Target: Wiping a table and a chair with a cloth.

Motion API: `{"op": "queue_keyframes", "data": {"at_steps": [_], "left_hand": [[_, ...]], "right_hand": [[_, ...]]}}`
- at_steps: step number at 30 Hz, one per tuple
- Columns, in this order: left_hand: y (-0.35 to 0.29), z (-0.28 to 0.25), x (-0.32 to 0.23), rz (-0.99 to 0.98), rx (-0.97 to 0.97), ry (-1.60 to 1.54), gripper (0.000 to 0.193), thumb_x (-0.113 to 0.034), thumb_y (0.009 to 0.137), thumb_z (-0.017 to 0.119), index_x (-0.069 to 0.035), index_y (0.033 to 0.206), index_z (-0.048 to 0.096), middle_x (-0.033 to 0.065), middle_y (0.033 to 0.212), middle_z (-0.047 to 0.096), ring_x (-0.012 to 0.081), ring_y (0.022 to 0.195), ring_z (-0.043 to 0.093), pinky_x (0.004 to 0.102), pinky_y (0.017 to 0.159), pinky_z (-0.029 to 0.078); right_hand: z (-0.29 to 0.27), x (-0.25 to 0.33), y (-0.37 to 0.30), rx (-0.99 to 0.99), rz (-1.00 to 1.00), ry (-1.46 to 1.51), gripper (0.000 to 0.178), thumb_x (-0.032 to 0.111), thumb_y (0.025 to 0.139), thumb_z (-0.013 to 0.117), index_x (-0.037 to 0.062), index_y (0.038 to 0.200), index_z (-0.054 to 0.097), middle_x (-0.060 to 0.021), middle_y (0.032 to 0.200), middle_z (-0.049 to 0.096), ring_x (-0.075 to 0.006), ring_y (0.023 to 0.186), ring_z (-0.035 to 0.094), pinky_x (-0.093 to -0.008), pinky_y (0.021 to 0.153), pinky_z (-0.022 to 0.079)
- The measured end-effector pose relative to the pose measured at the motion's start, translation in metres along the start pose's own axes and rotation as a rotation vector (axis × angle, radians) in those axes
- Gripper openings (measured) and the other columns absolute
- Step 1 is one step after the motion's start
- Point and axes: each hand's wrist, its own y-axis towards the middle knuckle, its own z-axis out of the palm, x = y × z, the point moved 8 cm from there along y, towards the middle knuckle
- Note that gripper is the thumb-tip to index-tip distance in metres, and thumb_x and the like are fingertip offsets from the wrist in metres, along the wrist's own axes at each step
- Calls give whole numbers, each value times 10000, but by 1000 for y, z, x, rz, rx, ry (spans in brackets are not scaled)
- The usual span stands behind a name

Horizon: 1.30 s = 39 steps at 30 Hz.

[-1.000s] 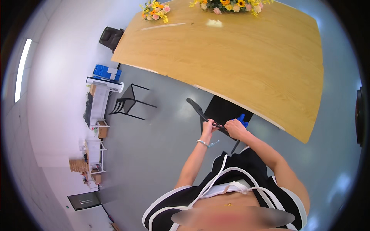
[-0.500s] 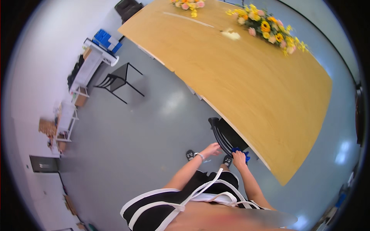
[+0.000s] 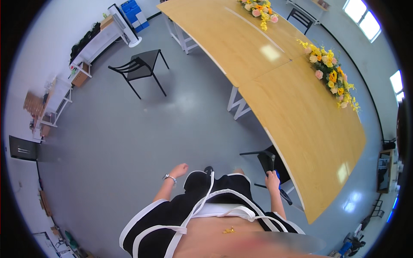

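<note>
My right hand (image 3: 272, 180) is closed around a bunched blue cloth (image 3: 278, 175), only a sliver of which shows past the fingers. That hand is at the backrest of a black chair (image 3: 263, 161), whose seat is partly under the wooden table (image 3: 318, 146). Whether the fingers also grip the backrest is hard to make out. Away from the table, my left hand (image 3: 179, 170) hangs over the grey floor with its fingers curled and nothing visible in them; a bracelet or watch circles the wrist.
Another black chair (image 3: 144, 64) stands apart on the floor, ahead and left. Two flower arrangements (image 3: 331, 77) (image 3: 260, 10) lie along the table's far side. White shelves with boxes (image 3: 97, 43) line the left wall, beside blue crates (image 3: 134, 15). A further chair (image 3: 300, 18) is behind the table.
My left hand has left the chair's backrest and swung out to the left. The right hand stays at the chair with the blue cloth. The view has turned, and the chair appears at another angle.
</note>
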Motion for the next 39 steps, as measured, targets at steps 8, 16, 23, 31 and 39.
{"op": "queue_keyframes", "data": {"at_steps": [8, 16, 23, 31, 39], "left_hand": [[87, -112, -40, 91, -105, -147, 371, -278, 911, 447, -31, 1159, 572, 182, 1149, 608, 327, 1074, 572, 401, 909, 448], [180, -228, -83, 213, -82, -204, 364, -296, 926, 466, -31, 1149, 578, 157, 1116, 623, 283, 1038, 589, 370, 889, 458], [219, -381, -5, 5, -429, -263, 351, -309, 893, 493, 0, 1001, 616, 183, 1004, 641, 339, 937, 602, 408, 824, 464], [283, -580, 73, -209, -743, 22, 261, -219, 832, 594, -61, 1039, 596, 165, 1183, 542, 327, 1059, 547, 412, 904, 437], [375, -747, 135, -306, -981, 789, 193, -125, 830, 508, -51, 978, 606, 160, 1149, 547, 327, 1081, 514, 452, 967, 361]], "right_hand": [[-34, 111, 100, 50, -65, -41, 169, 91, 845, 535, 93, 988, 624, -138, 948, 598, -316, 920, 601, -419, 783, 493], [-82, 195, 284, -59, -176, -49, 178, 161, 898, 483, 68, 951, 626, -136, 931, 638, -325, 907, 608, -425, 769, 490], [-147, 325, 409, -31, -387, -7, 186, 178, 902, 479, 68, 957, 620, -143, 935, 637, -334, 887, 607, -436, 753, 485], [-125, 346, 456, 5, -233, -39, 198, 205, 897, 492, 85, 1001, 610, -155, 967, 626, -363, 880, 603, -457, 759, 485], [-86, 329, 413, 145, 125, -31, 218, 209, 844, 552, 94, 1003, 646, -191, 943, 655, -371, 906, 616, -451, 793, 486]]}}
